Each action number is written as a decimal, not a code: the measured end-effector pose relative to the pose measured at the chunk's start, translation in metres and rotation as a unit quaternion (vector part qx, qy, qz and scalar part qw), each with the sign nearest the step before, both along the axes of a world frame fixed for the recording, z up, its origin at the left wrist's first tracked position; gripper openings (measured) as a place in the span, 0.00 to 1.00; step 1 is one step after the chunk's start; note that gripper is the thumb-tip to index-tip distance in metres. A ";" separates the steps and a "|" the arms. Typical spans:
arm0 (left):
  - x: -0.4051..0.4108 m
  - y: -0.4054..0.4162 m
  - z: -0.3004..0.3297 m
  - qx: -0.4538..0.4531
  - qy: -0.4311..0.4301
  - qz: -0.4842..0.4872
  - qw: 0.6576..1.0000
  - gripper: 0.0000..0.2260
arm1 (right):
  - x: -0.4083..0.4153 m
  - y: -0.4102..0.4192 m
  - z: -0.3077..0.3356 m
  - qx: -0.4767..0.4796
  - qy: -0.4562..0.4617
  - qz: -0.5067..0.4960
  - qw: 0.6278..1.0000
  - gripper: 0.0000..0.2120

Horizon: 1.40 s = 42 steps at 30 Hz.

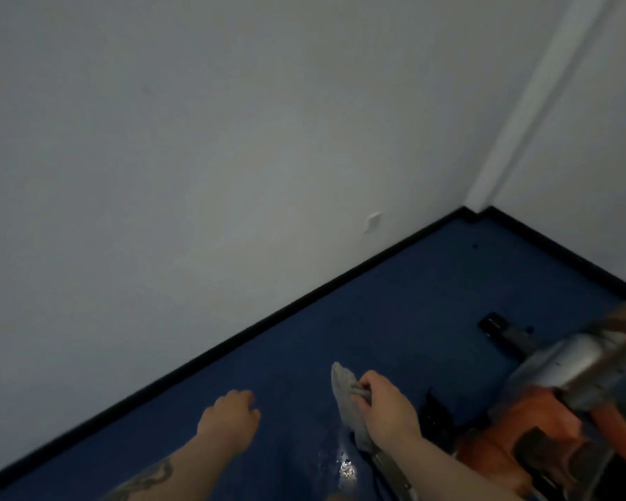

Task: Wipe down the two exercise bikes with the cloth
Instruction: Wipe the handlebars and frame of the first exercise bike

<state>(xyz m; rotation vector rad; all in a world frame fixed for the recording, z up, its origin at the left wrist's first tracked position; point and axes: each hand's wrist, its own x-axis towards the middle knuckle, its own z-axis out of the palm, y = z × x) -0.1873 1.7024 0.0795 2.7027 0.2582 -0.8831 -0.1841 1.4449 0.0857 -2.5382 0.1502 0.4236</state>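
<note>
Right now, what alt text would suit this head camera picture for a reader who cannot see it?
A person's right hand grips a grey cloth beside an orange and silver exercise bike at the right edge; the left hand hovers empty. Below lies blue floor, meeting white walls at a corner.

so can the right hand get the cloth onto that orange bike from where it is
Probably yes. The right hand grips the cloth just left of the orange bike, with only open blue floor between them. The left hand hangs empty, clear of the way.
</note>
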 end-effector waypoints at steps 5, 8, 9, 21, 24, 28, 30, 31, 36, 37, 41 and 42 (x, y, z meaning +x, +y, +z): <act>0.073 -0.025 -0.004 -0.044 0.017 -0.087 0.995 0.17 | 0.024 -0.022 0.003 0.021 -0.003 -0.126 0.992 0.07; 0.122 -0.046 -0.012 -0.066 0.015 -0.123 0.990 0.18 | 0.048 -0.041 -0.001 0.015 0.003 -0.161 0.987 0.08; 0.136 -0.053 -0.014 -0.070 0.015 -0.133 0.989 0.18 | 0.056 -0.047 -0.001 0.008 0.005 -0.166 0.986 0.08; 0.297 -0.148 -0.026 -0.098 0.006 -0.214 0.972 0.11 | 0.153 -0.130 0.002 -0.009 0.024 -0.306 0.952 0.06; 0.339 -0.173 -0.028 -0.102 0.001 -0.247 0.964 0.14 | 0.176 -0.148 0.003 -0.004 0.030 -0.340 0.940 0.06; 0.404 -0.211 -0.031 -0.101 0.010 -0.305 0.947 0.15 | 0.214 -0.169 0.001 -0.005 0.039 -0.398 0.917 0.06; 0.440 -0.230 -0.029 -0.102 0.009 -0.338 0.936 0.15 | 0.235 -0.176 0.001 0.006 0.031 -0.444 0.896 0.06; 0.458 -0.239 -0.028 -0.102 0.011 -0.352 0.930 0.15 | 0.245 -0.179 0.003 0.012 0.028 -0.467 0.884 0.07; 0.540 -0.290 -0.019 -0.107 -0.011 -0.426 0.898 0.15 | 0.291 -0.197 0.011 0.019 0.002 -0.547 0.837 0.06; 0.553 -0.302 -0.017 -0.106 -0.015 -0.441 0.891 0.15 | 0.299 -0.200 0.014 0.022 -0.007 -0.560 0.828 0.06; 0.583 -0.350 -0.008 -0.097 -0.012 -0.481 0.871 0.18 | 0.317 -0.218 0.029 0.031 -0.032 -0.596 0.801 0.05; 0.587 -0.362 -0.005 -0.097 -0.011 -0.490 0.866 0.18 | 0.319 -0.223 0.031 0.032 -0.037 -0.602 0.797 0.05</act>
